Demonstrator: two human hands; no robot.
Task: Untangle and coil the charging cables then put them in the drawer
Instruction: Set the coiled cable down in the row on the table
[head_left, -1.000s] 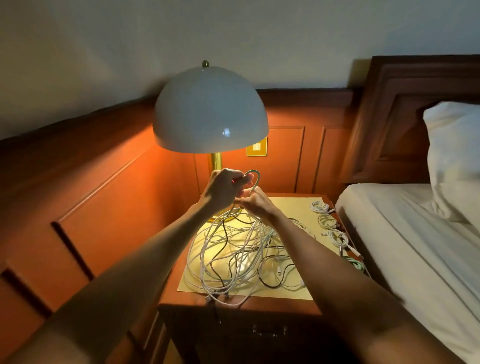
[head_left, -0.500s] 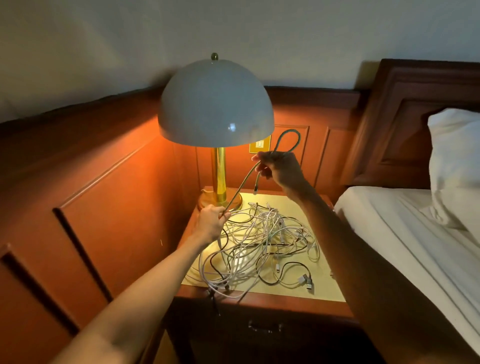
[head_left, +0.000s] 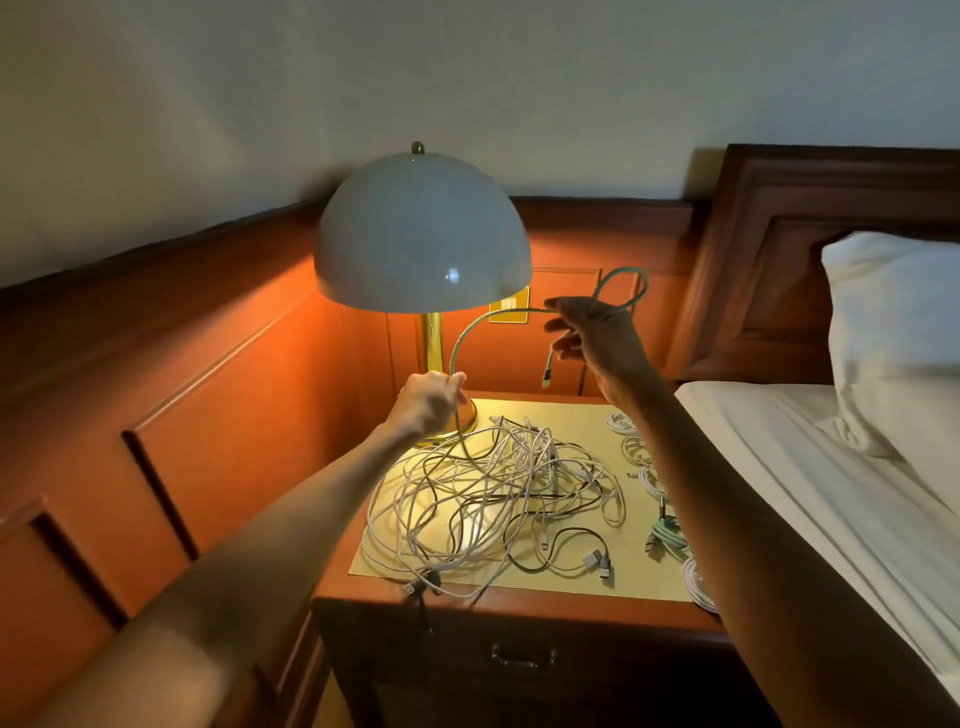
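Note:
A tangle of white and dark charging cables (head_left: 498, 499) lies on the yellow mat of the wooden nightstand (head_left: 519, 605). My right hand (head_left: 597, 338) is raised above it and pinches a loop of a green cable (head_left: 483, 325), whose plug end hangs below the hand. That cable arcs down to my left hand (head_left: 428, 400), which grips it just above the pile near the lamp base. Several coiled cables (head_left: 641, 457) lie in a row along the mat's right side, partly hidden by my right forearm. The drawer (head_left: 522, 657) under the top is closed.
A dome-shaped lamp (head_left: 423, 239) on a brass stem stands at the back left of the nightstand, close to both hands. A bed with a white pillow (head_left: 893, 332) borders the right side. Wood panelling runs along the left and the back.
My hands have drawn apart: the right rose to the right with the loop, the left dropped towards the pile. Now a longer curved stretch of green cable hangs between them.

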